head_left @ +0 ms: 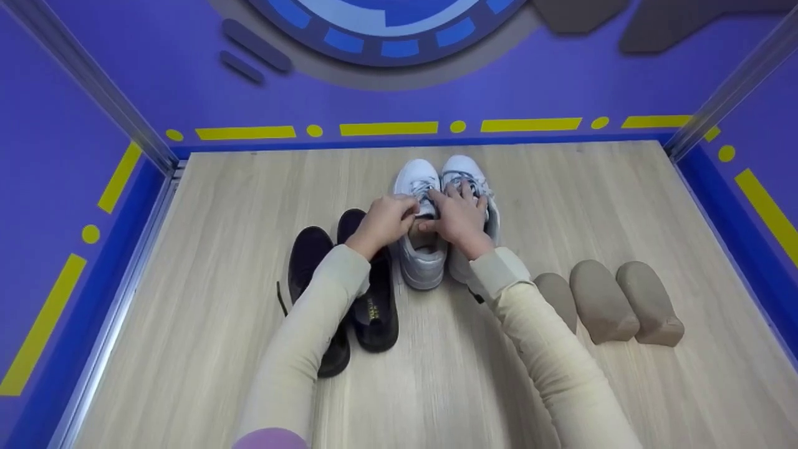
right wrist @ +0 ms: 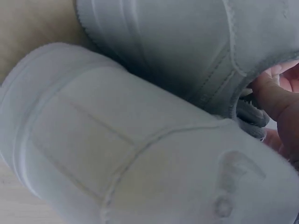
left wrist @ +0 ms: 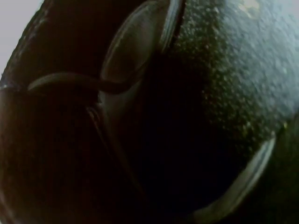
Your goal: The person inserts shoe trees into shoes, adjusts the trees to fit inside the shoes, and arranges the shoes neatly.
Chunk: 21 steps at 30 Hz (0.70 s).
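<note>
Two white sneakers stand side by side in the head view, toes toward the back wall: a left sneaker and a right sneaker. My left hand has curled fingers at the left sneaker's tongue and lace area, pinching its edge. Over the right sneaker's laces, my right hand lays spread fingers, while its thumb points across the left sneaker's opening. At the right edge of the right wrist view, part of the right hand shows by a sneaker's collar; the heels fill much of that view.
A pair of black shoes lies left of the sneakers, partly under the left forearm; the dark left wrist view shows a black shoe closely. Several beige shoe-shaped inserts lie at right. Blue-purple walls bound the wooden surface.
</note>
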Each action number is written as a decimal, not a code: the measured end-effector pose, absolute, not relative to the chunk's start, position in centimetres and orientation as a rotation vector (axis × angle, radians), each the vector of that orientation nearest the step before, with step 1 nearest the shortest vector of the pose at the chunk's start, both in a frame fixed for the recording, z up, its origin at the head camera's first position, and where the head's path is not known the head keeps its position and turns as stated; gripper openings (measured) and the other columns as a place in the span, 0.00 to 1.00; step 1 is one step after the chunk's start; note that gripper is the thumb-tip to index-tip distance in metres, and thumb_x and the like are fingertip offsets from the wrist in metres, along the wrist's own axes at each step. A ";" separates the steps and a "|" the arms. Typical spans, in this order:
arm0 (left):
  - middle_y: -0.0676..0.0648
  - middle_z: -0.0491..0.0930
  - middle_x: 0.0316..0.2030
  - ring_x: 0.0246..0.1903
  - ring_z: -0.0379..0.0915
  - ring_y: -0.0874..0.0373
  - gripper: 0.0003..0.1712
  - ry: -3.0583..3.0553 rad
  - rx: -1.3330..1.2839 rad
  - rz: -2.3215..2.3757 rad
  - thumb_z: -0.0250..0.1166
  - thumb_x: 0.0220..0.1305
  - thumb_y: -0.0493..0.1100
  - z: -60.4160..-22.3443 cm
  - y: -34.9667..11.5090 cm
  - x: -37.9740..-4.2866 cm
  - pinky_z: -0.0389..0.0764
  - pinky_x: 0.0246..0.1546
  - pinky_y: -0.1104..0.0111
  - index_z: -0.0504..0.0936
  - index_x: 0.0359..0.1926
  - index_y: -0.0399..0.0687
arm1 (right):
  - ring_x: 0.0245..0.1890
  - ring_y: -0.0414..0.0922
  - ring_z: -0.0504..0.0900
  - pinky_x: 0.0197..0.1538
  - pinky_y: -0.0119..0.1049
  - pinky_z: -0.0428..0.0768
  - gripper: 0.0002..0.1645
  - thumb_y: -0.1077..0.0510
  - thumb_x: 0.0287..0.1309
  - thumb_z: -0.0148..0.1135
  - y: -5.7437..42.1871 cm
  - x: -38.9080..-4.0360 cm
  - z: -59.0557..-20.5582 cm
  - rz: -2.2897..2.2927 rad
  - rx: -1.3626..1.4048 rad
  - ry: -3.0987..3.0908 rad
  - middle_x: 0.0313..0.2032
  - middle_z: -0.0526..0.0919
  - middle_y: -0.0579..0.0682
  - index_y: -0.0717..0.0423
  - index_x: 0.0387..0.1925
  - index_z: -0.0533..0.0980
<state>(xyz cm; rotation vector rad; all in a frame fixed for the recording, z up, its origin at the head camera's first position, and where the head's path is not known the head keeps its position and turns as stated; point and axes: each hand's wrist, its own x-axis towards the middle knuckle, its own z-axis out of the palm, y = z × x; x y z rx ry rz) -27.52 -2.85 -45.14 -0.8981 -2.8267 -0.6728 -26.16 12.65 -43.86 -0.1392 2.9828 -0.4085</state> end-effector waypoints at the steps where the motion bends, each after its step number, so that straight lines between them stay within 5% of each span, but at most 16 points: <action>1: 0.48 0.79 0.31 0.31 0.74 0.53 0.04 -2.835 -0.906 -0.665 0.57 0.54 0.37 -45.1 -2.9 -27.5 0.74 0.37 0.63 0.77 0.31 0.44 | 0.67 0.58 0.43 0.60 0.65 0.43 0.44 0.35 0.40 0.61 12.7 -26.1 -43.9 -0.398 -0.147 2.982 0.65 0.56 0.55 0.41 0.61 0.61; 21: 0.49 0.74 0.24 0.24 0.68 0.56 0.03 -2.820 -0.908 -0.651 0.59 0.47 0.37 -45.5 -2.8 -27.3 0.71 0.28 0.65 0.72 0.23 0.43 | 0.67 0.58 0.45 0.59 0.66 0.42 0.42 0.35 0.42 0.60 12.7 -25.9 -43.9 -0.380 -0.202 3.009 0.62 0.62 0.56 0.43 0.60 0.63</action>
